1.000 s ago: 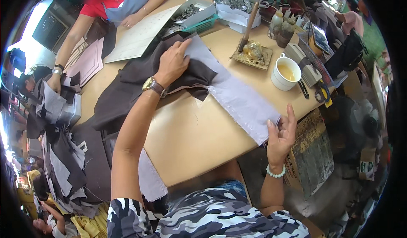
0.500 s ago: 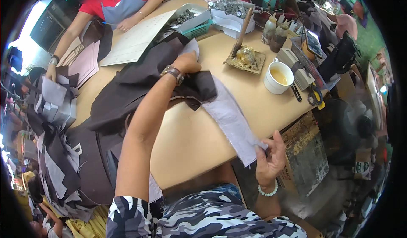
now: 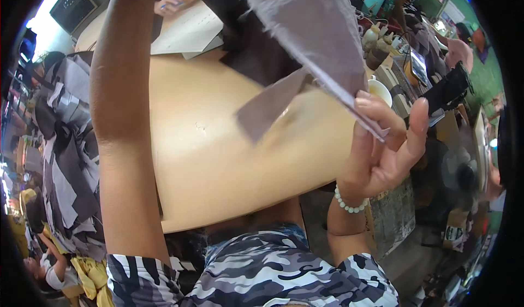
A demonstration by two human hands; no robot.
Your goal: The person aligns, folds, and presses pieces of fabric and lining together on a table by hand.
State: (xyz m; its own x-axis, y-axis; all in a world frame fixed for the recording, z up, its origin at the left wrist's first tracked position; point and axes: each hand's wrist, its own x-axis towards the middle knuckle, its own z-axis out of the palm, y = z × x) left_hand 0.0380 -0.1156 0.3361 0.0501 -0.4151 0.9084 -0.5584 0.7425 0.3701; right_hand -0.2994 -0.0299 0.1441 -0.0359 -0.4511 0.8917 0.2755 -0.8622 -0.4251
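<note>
My right hand [image 3: 390,151], with a beaded bracelet at its wrist, pinches the lower end of a pale lilac-grey fabric piece [image 3: 305,17] between thumb and fingers. The piece has a frayed edge and is lifted toward me, running up out of the top of the picture. Dark brown fabric [image 3: 256,50] hangs beside it, blurred, along with a smaller lilac-grey flap [image 3: 267,107]. My left forearm stretches up the left side to a wristband at the top edge; the left hand itself is cut off from view.
A tan tabletop [image 3: 218,176] lies below the fabric. White sheets [image 3: 188,31] lie at its far side, near a co-worker's hands [image 3: 169,5]. On the right are a white cup [image 3: 380,90], partly hidden, and small bottles [image 3: 371,36]. Dark fabric scraps [image 3: 71,187] are heaped at the left.
The dark and lilac fabric has been raised off the table toward me. My left hand has moved up and out of the picture; my right hand has risen, keeping its pinch.
</note>
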